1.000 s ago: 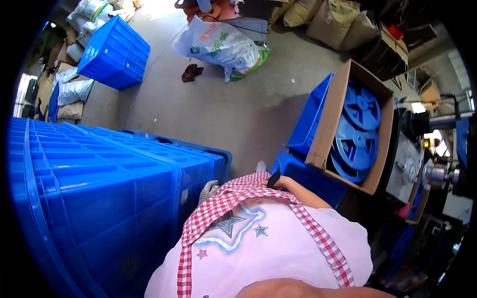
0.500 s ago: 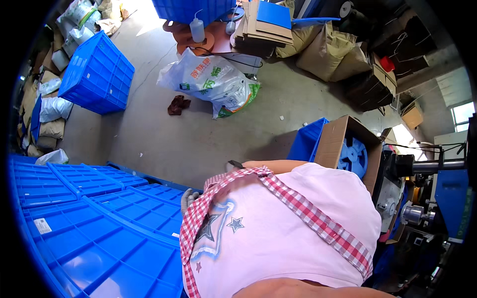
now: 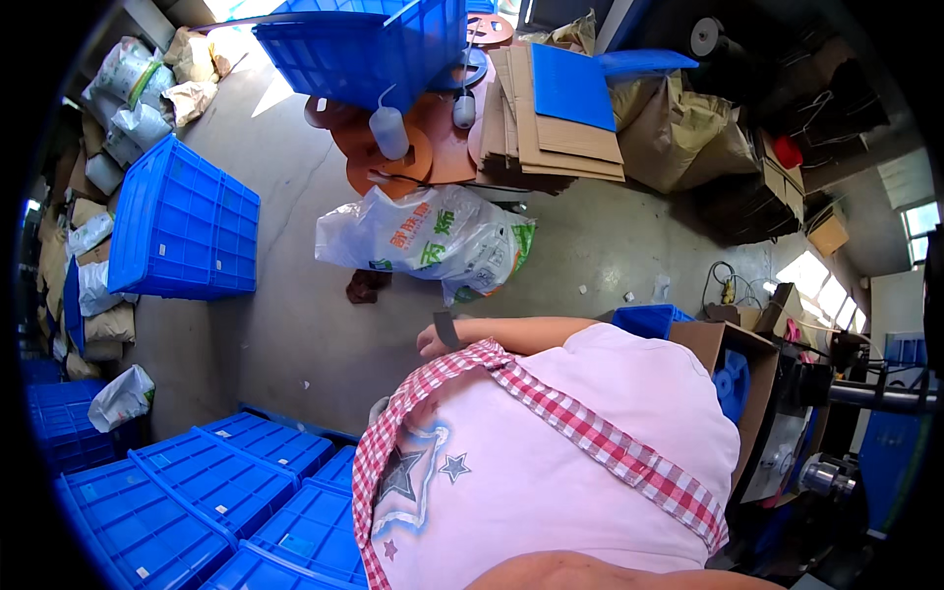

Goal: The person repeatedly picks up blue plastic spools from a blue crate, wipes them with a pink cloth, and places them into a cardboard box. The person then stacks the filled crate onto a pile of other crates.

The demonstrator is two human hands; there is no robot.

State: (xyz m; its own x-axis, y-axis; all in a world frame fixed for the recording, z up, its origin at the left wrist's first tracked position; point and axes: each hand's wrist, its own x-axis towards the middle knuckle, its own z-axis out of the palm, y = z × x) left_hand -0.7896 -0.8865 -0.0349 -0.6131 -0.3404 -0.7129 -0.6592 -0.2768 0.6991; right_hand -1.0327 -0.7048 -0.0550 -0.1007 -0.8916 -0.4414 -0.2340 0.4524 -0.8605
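My right hand (image 3: 430,342) is in front of my body, just beyond the edge of the red checked apron (image 3: 423,379), with a dark band (image 3: 446,330) round the wrist. It is small in view; its fingers are turned away, and I see nothing held in it. Of my left hand (image 3: 377,411) only a small grey patch shows, apparently a glove, at the apron's left edge; the rest is hidden behind the cloth. A white printed plastic sack (image 3: 423,236) lies on the floor ahead, beside a crumpled dark brown piece (image 3: 368,286).
Several lidded blue crates (image 3: 226,482) stand close at lower left. A tall blue crate (image 3: 182,231) stands farther left. Ahead are orange reels (image 3: 423,147), a squeeze bottle (image 3: 390,134) and stacked cardboard (image 3: 565,147). A carton (image 3: 708,339) and machinery (image 3: 831,474) stand at right.
The view has tilted up, so floor things sit lower in it. My right hand and wristband show more fully beyond the apron. The grey-gloved left fingers have mostly gone behind it.
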